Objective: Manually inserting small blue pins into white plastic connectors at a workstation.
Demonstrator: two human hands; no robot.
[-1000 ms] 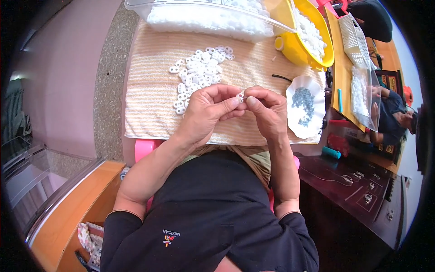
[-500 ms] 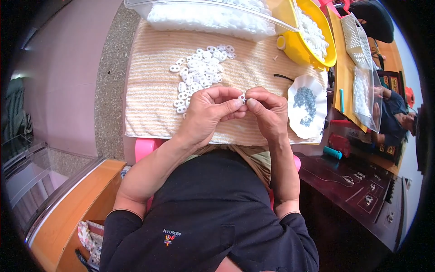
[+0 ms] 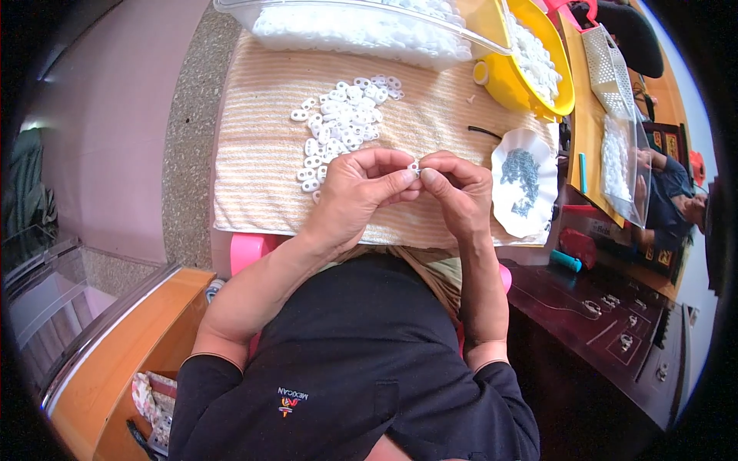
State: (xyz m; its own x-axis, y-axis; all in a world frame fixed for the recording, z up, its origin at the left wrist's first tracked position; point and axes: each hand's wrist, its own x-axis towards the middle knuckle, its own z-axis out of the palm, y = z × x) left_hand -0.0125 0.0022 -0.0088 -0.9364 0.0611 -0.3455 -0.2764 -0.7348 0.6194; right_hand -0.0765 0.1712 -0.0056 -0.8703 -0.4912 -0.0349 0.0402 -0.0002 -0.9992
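Observation:
Over the towel, my left hand [image 3: 367,187] pinches a small white two-holed plastic piece [image 3: 413,166] between thumb and fingertips. My right hand [image 3: 455,187] meets it there, thumb and forefinger closed at the piece's edge; whatever tiny part they grip is too small to name. Left of and beyond the hands lies a loose pile of similar white two-holed pieces [image 3: 346,115]. Beside my right hand, a white scalloped dish [image 3: 544,209] holds many tiny dark grey metallic-looking bits [image 3: 521,178].
A striped towel [image 3: 261,154] covers the work surface. At the back stand a clear plastic bin [image 3: 354,55] and a yellow tub [image 3: 565,84], both full of white pieces. A thin black strip [image 3: 484,131] lies near the dish. On the right, another person [image 3: 673,196] sits by a wooden table [image 3: 576,115].
Both hands stay together, with only slight finger movement around the white piece. The whole view has shifted a little.

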